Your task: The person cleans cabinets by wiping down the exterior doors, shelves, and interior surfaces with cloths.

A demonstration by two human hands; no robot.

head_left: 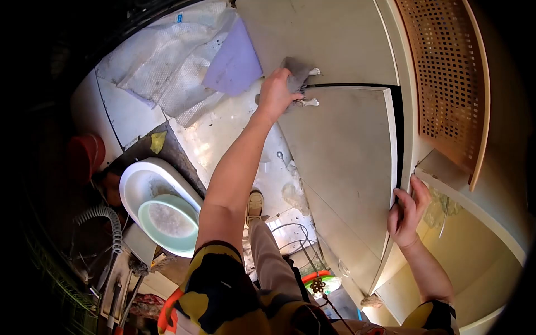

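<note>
Two hands reach toward opposite edges of the near door, a pale cabinet panel. At the door's upper left corner, the left hand is closed around a grey cloth, with the thumb and fingers pinching it into a bunch. The cloth lies across the gap between the near door and the far door, right beside two pale handles, one on each panel.

On the near door's right edge, the right hand rests with bent fingers against the cabinet frame; whether it grips anything cannot be told. To the right of the near door, below this hand, is an open compartment. Above and to the right of the door stands an orange perforated basket.

Left of the near door, a shoe shows on the floor. Farther left, a pale green basin sits in a white basin, with a red bucket beyond. A textured plastic sheet and a purple sheet lie up and to the left of the near door.
</note>
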